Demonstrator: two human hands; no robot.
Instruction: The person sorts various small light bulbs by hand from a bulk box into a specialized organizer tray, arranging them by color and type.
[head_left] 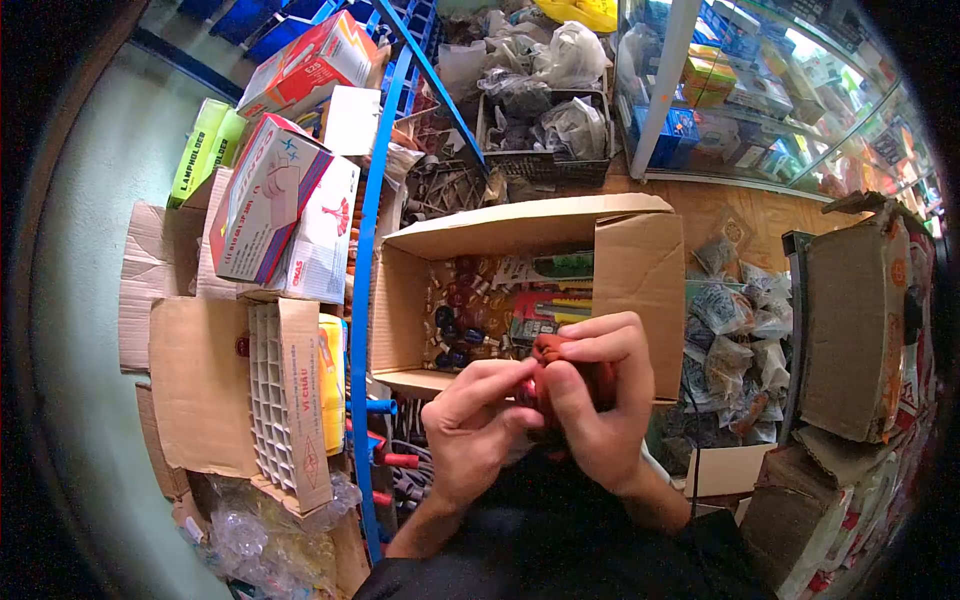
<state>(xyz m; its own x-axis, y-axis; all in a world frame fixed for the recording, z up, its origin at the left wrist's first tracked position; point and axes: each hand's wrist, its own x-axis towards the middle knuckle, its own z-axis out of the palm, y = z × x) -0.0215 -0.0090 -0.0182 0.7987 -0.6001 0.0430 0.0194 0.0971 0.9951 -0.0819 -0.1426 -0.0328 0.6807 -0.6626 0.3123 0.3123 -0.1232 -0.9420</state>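
My right hand (610,400) is closed around a reddish-brown cloth (549,348), bunched between thumb and fingers. Just left of it, my left hand (480,420) pinches a small glossy red light bulb (526,390), mostly hidden by fingers and cloth. Both hands meet above the front edge of an open cardboard box (635,270). Inside that box lie several small coloured light bulbs (458,325), dark blue, amber and reddish, with metal bases. Beside them are flat packaged items (550,300) with yellow and green parts.
A blue metal frame post (370,250) runs along the left, beside stacked lamp boxes (285,205) and a divided carton (270,390). Plastic bags of small parts (725,330) lie right. A glass cabinet (740,100) and a crate of bags (545,130) stand behind.
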